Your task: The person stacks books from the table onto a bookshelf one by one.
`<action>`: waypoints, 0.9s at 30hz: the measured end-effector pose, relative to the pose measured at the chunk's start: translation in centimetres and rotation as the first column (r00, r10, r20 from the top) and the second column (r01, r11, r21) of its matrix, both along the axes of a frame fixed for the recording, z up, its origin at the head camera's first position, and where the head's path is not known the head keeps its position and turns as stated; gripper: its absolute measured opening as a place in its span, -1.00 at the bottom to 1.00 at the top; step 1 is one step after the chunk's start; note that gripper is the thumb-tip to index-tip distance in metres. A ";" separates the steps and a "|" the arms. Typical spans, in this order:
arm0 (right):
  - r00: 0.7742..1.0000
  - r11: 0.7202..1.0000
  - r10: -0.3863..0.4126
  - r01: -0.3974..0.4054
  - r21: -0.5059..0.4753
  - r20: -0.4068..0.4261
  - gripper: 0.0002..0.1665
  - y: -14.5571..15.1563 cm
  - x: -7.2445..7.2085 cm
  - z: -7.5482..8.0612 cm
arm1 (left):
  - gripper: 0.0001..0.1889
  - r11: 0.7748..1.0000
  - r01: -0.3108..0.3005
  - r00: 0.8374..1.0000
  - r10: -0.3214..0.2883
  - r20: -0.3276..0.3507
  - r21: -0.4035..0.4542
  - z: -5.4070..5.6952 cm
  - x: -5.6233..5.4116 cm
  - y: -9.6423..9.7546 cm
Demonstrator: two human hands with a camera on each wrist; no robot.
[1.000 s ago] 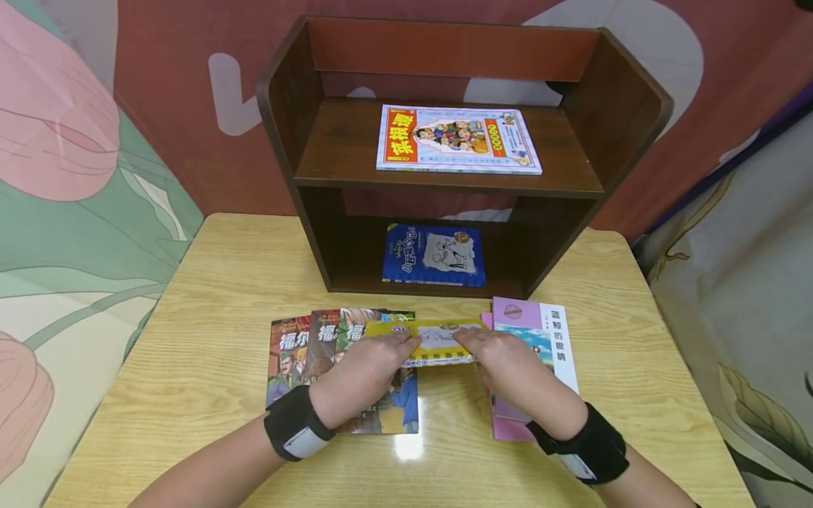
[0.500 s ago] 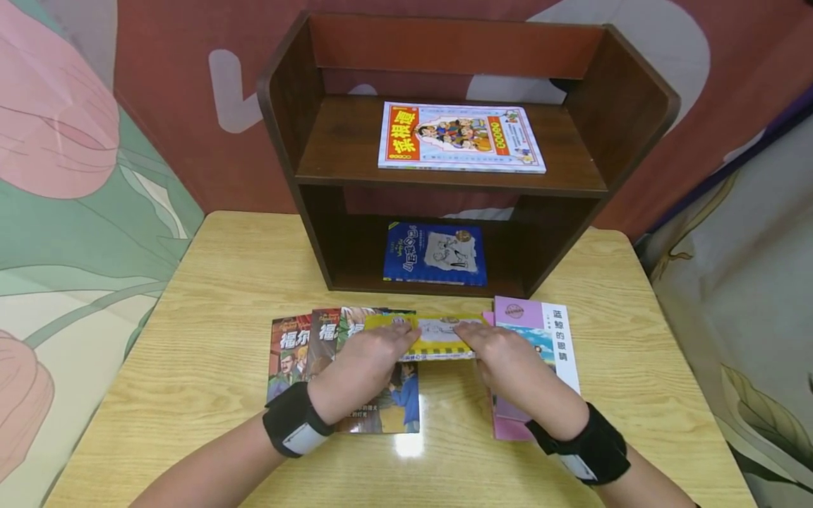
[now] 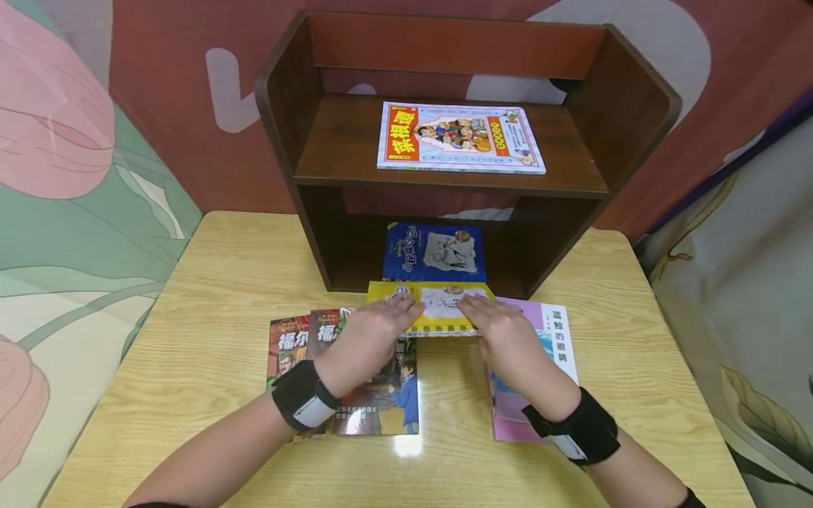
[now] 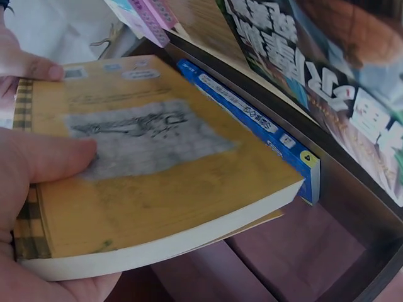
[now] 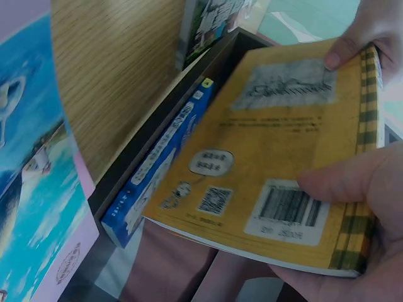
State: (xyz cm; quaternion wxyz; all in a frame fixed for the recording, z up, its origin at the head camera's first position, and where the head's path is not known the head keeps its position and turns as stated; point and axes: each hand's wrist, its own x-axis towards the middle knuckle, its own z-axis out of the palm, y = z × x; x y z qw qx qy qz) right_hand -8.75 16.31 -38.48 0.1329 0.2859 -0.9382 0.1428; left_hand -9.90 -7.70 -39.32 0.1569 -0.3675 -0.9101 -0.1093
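Both hands hold a yellow paperback (image 3: 444, 303) flat in the air, just in front of the lower compartment of the brown bookshelf (image 3: 343, 134). My left hand (image 3: 368, 339) grips its left side and my right hand (image 3: 511, 349) its right side. Fingers lie over the front cover. In the wrist views the thumbs press the back cover, which carries a barcode. Behind it, a blue book (image 3: 432, 250) lies on the lower shelf; the yellow book overlaps its near edge in the head view.
A light-blue comic book (image 3: 460, 137) lies on the upper shelf. Several overlapping dark-covered books (image 3: 375, 402) rest on the wooden table (image 3: 222, 282) below my left hand. Pink and white books (image 3: 559, 339) lie stacked below my right hand. A patterned cloth (image 3: 159, 106) hangs behind.
Both hands have carried the yellow book forward, away from the body and closer to the lower shelf. The other books and the bookshelf have stayed in place.
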 end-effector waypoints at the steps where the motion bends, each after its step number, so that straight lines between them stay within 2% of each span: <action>1: 1.000 1.000 -0.004 0.004 -0.005 -0.007 -0.40 0.0 -0.3 0.0 | -0.52 1.000 0.000 1.000 0.000 -0.014 -0.007 0.1 -0.3 0.1; 6: 0.998 1.000 0.000 -0.001 -0.011 -0.059 -0.40 0.5 -2.0 0.1 | -0.51 1.000 -0.002 0.999 0.001 -0.055 -0.019 0.4 -2.1 0.6; 10: 0.997 1.000 -0.010 0.011 0.009 -0.074 -0.39 0.8 -3.2 0.1 | -0.50 1.000 0.009 0.998 -0.010 -0.059 -0.011 0.5 -3.6 0.9; 17: 0.994 0.999 -0.038 0.042 0.032 -0.104 -0.42 0.7 -5.3 -0.9 | -0.48 0.999 0.015 0.997 -0.018 -0.080 -0.031 -0.9 -6.7 0.9; 21: 0.996 0.997 -0.052 0.056 0.059 -0.070 -0.40 0.5 -6.2 -2.0 | -0.48 0.998 0.022 1.000 -0.023 -0.012 -0.059 -1.7 -7.6 0.9; 27: 0.992 0.991 -0.085 0.075 0.109 0.088 -0.37 0.4 -6.4 -2.7 | -0.41 0.993 0.033 0.992 -0.019 0.124 -0.110 -2.6 -7.9 0.9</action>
